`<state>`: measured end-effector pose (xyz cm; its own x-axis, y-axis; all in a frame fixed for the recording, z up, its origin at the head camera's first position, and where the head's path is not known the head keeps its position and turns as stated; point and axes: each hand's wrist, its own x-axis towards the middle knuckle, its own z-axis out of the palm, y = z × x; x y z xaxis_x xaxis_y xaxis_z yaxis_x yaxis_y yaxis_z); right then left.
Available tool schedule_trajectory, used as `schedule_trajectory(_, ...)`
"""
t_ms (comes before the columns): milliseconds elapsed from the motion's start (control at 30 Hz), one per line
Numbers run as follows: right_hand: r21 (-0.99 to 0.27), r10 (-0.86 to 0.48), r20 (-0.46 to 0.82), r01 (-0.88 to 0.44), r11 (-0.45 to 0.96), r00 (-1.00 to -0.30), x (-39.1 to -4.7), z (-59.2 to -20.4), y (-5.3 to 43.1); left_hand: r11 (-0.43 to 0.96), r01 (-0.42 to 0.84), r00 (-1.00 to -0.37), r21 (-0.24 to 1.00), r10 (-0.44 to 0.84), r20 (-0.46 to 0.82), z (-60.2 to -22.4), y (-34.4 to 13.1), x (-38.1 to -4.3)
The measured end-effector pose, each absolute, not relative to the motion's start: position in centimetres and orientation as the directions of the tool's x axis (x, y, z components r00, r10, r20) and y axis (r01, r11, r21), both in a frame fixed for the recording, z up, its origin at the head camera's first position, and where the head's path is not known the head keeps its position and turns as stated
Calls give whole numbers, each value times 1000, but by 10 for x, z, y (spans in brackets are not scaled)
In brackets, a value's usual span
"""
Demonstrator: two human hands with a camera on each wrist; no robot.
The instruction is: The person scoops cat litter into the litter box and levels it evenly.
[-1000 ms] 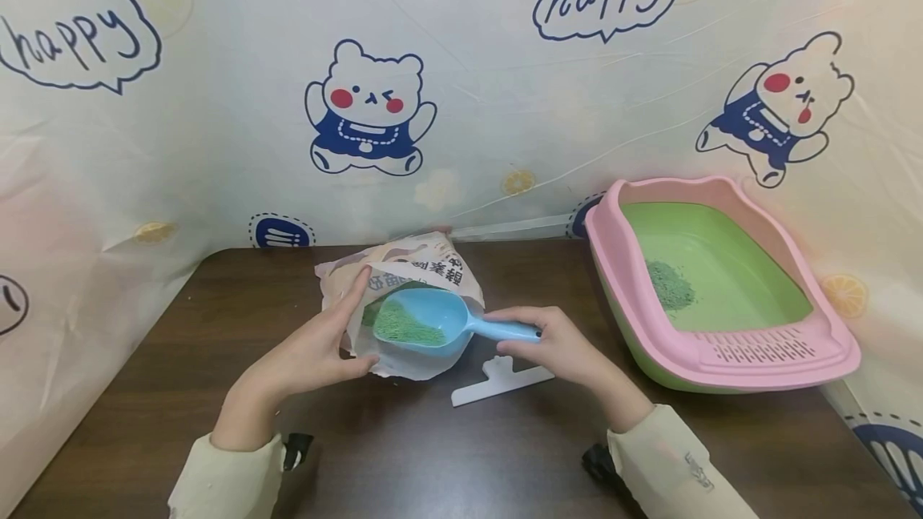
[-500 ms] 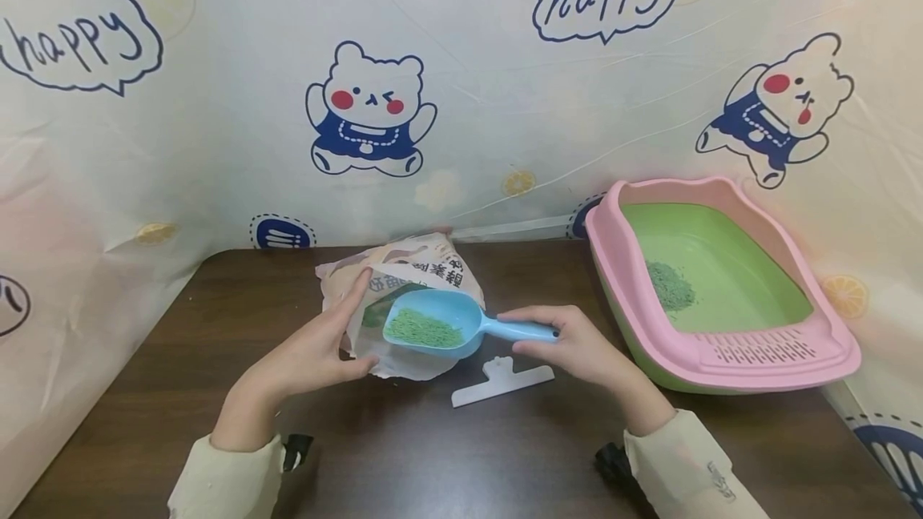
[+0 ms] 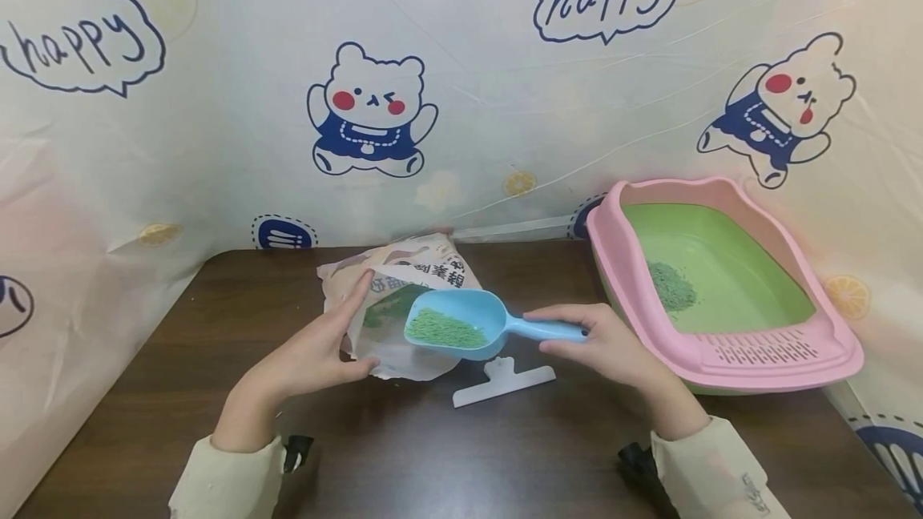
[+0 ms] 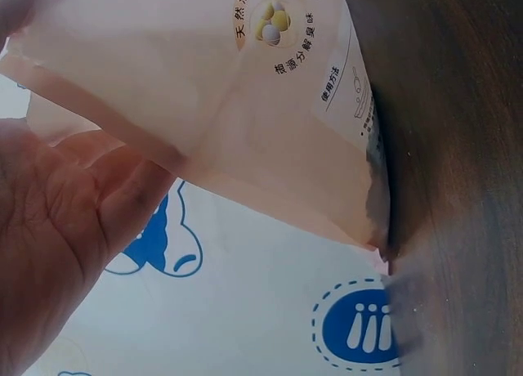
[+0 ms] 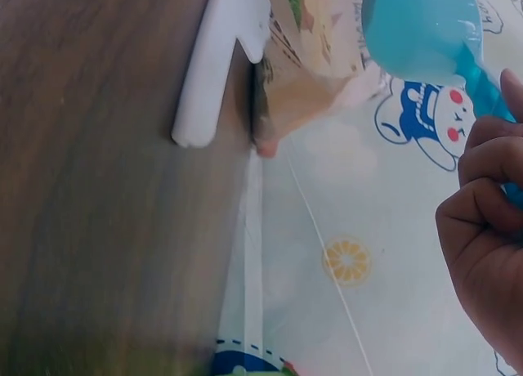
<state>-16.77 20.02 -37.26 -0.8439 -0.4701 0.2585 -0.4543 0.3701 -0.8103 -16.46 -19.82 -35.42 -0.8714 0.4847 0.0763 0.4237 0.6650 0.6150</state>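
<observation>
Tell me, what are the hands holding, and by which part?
The right hand grips the blue scoop by its handle. The left hand holds the bag by its open edge.

We note a white clip (image 3: pixel 503 383) flat on the dark table (image 3: pixel 433 463); a bear-print backdrop (image 3: pixel 461 102) stands behind the table.

We see a light-blue plastic scoop (image 3: pixel 461 320) at frame centre, level and loaded with green granules (image 3: pixel 445 329), its handle pointing right. Just left of it an opened beige printed bag (image 3: pixel 392 295) lies on the dark wooden table, its mouth gaping toward the scoop.
</observation>
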Motion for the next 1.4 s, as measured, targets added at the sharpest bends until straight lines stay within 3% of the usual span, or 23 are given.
schedule_trajectory(700, -819, -314, 244, -369, 440, -917, -155, -346, 247, 678, 426, -873, 599, 482, 76, -356, -199, -164)
schedule_trajectory(933, -843, -281, 264, -362, 397, -923, -153, -342, 269, 678, 420, -874, 603, 481, 67, -356, -199, -164)
schedule_trajectory(1400, -787, -83, 325, -318, 529, -942, -146, -328, 309, 691, 428, -871, 582, 486, 64, -355, -199, -163)
